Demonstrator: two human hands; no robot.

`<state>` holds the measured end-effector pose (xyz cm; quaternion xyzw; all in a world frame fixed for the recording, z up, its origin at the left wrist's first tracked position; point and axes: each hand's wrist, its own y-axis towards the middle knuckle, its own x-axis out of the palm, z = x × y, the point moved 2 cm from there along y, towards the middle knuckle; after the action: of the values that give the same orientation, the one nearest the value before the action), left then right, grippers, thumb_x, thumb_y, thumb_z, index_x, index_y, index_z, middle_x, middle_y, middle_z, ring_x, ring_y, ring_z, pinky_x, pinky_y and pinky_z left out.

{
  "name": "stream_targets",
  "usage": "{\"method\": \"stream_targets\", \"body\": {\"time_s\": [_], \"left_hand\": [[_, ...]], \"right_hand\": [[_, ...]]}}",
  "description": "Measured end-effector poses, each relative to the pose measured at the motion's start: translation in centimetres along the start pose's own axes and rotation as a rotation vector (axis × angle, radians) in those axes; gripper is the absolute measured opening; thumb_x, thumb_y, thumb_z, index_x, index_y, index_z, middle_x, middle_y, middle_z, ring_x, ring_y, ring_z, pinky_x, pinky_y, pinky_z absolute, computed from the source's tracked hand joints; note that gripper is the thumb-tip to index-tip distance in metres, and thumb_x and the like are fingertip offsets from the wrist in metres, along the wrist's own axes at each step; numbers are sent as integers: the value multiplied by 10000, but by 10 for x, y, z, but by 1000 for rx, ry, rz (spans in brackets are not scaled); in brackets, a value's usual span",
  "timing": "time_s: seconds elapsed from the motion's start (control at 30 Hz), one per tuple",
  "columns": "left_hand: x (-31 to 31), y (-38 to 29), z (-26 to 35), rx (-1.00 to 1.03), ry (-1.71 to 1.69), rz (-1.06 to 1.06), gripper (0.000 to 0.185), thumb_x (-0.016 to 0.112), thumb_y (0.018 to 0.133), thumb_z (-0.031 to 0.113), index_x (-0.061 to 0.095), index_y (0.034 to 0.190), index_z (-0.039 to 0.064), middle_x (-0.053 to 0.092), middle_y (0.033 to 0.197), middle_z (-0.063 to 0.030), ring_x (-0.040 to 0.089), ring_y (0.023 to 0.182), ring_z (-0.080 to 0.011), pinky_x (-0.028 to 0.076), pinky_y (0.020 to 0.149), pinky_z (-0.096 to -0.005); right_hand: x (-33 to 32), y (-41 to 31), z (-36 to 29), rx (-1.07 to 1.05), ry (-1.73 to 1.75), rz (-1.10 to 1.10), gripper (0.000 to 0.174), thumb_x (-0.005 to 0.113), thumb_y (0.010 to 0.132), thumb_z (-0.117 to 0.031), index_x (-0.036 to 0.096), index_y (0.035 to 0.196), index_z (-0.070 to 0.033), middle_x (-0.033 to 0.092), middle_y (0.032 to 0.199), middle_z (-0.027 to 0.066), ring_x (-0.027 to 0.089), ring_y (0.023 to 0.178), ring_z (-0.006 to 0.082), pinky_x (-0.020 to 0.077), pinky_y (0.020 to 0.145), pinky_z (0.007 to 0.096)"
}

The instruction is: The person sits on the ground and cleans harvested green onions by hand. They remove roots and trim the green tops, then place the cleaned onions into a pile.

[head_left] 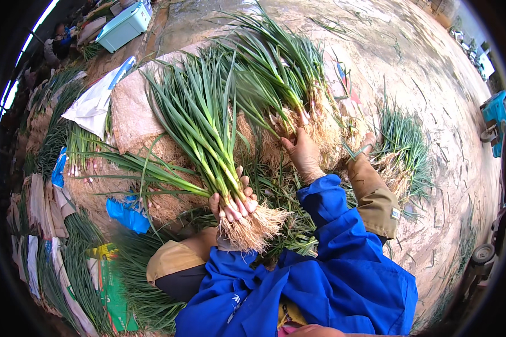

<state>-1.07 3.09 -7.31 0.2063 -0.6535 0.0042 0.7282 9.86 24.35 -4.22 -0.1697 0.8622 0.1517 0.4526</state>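
My left hand [244, 185] is closed around a bunch of green garlic plants [213, 147], its pale bulbs and stringy roots [253, 227] hanging out over my wrist. To the right, my right hand [301, 151] reaches to a larger pile of the same plants [278, 67], thumb and fingers at the base of a stalk beside a whitish bulb [304, 118]. Whether those fingers grip the stalk cannot be told. Dry roots [327, 135] cover the near side of that pile, which lies on a woven sack [130, 105].
Loose green leaves [278, 189] litter the ground between my legs. More plants [405, 143] lie right of my foot. A blue plastic bag [128, 212], a white sack [92, 105] and further heaps lie left. A teal crate [124, 27] stands at the upper left; a person sits beyond it.
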Motion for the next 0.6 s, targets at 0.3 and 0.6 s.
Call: {"method": "stream_targets", "body": {"time_s": [0.3,0.6], "left_hand": [[4,-4,-3,22,26,93,852,554,853,478,178,1480,39,467,1370,-128,508,1014,-234,459,781,-414],[15,4,-19,-17,111,406,735,583,860,390,310,1411,-13,494,1320,-191,561,1129,-283,400,1045,-453]], "right_hand": [[-180,21,124,98,568,456,158,533,968,-180,616,916,-56,458,606,-51,374,511,31,299,458,198],[-129,-4,90,-44,104,146,218,654,856,-180,638,1062,-111,679,925,121,660,780,283,515,705,361]]}}
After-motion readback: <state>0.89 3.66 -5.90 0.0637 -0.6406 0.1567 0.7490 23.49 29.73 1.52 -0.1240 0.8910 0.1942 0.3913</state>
